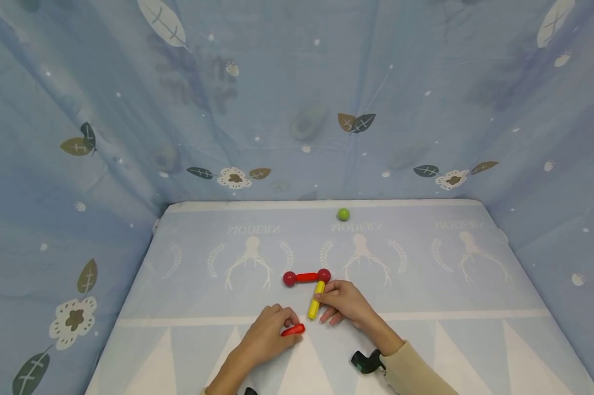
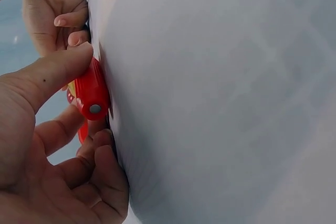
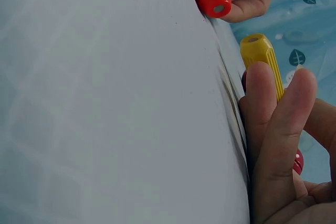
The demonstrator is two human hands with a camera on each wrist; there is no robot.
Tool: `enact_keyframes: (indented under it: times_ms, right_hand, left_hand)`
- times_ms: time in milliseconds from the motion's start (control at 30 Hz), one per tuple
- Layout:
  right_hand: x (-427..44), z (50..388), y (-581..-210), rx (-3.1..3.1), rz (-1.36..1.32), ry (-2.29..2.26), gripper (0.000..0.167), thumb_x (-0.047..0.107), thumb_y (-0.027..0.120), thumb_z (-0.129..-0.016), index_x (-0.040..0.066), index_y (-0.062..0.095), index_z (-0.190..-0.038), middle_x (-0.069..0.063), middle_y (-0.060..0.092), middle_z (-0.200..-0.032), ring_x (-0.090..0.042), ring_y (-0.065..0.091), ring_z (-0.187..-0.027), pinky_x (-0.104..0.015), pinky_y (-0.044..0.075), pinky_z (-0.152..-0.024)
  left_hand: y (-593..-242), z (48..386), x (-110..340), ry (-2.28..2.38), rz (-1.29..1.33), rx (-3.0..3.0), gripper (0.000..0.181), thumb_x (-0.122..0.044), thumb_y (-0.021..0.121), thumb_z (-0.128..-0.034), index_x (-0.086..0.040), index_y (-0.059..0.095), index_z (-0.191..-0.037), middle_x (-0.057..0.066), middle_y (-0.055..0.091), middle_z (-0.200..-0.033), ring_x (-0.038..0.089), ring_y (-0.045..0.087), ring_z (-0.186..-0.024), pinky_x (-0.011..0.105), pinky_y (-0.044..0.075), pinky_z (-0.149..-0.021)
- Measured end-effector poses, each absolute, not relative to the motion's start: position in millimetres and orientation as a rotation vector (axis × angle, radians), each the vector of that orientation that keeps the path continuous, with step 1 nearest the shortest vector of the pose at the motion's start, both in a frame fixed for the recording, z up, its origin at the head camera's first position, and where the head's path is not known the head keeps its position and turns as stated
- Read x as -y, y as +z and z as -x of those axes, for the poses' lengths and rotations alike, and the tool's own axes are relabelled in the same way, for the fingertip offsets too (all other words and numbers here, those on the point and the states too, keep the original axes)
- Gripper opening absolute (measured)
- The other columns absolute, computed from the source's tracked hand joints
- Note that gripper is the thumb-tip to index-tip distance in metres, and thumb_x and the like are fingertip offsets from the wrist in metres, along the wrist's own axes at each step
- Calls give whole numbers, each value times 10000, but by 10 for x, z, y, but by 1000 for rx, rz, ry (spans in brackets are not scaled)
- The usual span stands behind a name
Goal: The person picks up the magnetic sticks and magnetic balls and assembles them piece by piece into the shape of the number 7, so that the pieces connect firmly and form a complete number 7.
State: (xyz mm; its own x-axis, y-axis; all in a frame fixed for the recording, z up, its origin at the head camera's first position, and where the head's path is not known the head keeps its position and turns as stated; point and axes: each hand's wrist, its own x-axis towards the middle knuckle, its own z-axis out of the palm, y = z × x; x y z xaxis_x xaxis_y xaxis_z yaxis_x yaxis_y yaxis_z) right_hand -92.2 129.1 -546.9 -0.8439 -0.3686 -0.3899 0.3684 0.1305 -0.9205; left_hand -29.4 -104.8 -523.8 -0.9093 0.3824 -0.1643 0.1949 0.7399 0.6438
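Observation:
My left hand [image 1: 272, 336] pinches a short red magnetic rod [image 1: 293, 329] near the front of the table. A grey metal disc shows on that rod's end in the left wrist view. My right hand [image 1: 348, 305] holds a yellow magnetic rod [image 1: 315, 300] between thumb and fingers. The yellow rod's far end meets the right one of two dark red balls [image 1: 323, 275]; its near end, with a grey disc, points towards the red rod, apart from it. Another red rod [image 1: 306, 277] joins that ball to the left red ball [image 1: 289, 278].
A green ball [image 1: 343, 214] lies alone by the table's back edge. Blue patterned curtains [image 1: 297, 109] rise behind and on both sides of the printed tablecloth [image 1: 400, 296]. A black wrist device [image 1: 368, 362] sits at the right sleeve.

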Motion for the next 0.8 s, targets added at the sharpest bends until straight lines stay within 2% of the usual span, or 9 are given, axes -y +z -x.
enact_keyframes:
  times_ms: [333,600,800]
  right_hand:
    - [-1286,927,-5477,-1866,-6,-1768,404,250,743,-924,-63,545,-1084,-167,730,-861,-265,702,-580,-279,510,-439]
    - [-1289,936,-5506,-1884,-1,-1759,400,248,740,-927,-63,543,-1084,-165,730,-860,-272,703,-584,-273,507,-438]
    - [-1288,934,-5509,-1880,-11,-1757,400,255,752,-916,-57,549,-1063,-165,730,-843,-259,706,-584,-268,510,-444]
  left_hand:
    - [-5220,328,1067,1016,-428,-2579,155,-310,793,-859,-241,706,-967,-130,538,-812,61,494,-710,257,426,-624]
    - [-5208,337,1048,1088,-412,-2513,194,-339,752,-900,-182,733,-1013,-155,589,-765,48,544,-664,252,456,-613]
    - [-5194,326,1033,1153,-428,-2473,175,-338,741,-914,-166,724,-944,-144,606,-692,39,554,-593,240,442,-567]
